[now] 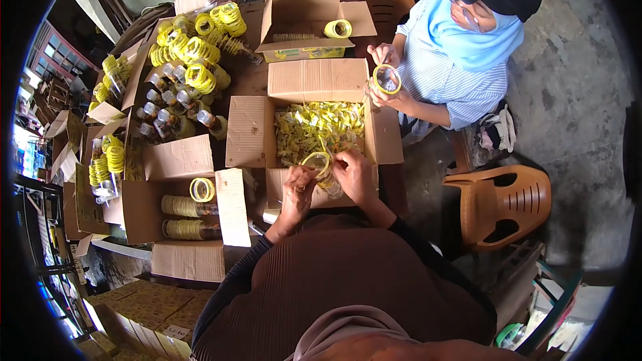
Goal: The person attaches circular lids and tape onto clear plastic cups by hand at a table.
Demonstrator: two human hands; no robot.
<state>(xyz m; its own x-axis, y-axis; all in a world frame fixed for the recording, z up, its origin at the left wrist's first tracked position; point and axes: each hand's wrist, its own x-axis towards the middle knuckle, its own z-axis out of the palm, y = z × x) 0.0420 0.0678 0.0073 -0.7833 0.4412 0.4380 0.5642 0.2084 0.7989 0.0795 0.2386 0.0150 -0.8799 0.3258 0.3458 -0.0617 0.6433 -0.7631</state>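
Observation:
My left hand (299, 190) is closed on the near-left edge of a yellow ring (315, 158), which has clear, crinkled plastic below it. Beside the ring's right edge, my right hand (354, 175) has its fingers curled in a pinch. What lies between those fingers is too small to make out. Both hands are over the near side of an open cardboard box (249, 132). Inside that box lies a heap of small yellow-and-clear packets (321, 127).
Across the table a co-worker's hands (391, 97) hold a similar yellow ring (387, 79). Bottles (175, 103) with bunches of yellow rings (199, 50) crowd the left. Stacked rings (190, 229) fill a left box (146, 210). An orange chair (498, 204) stands right.

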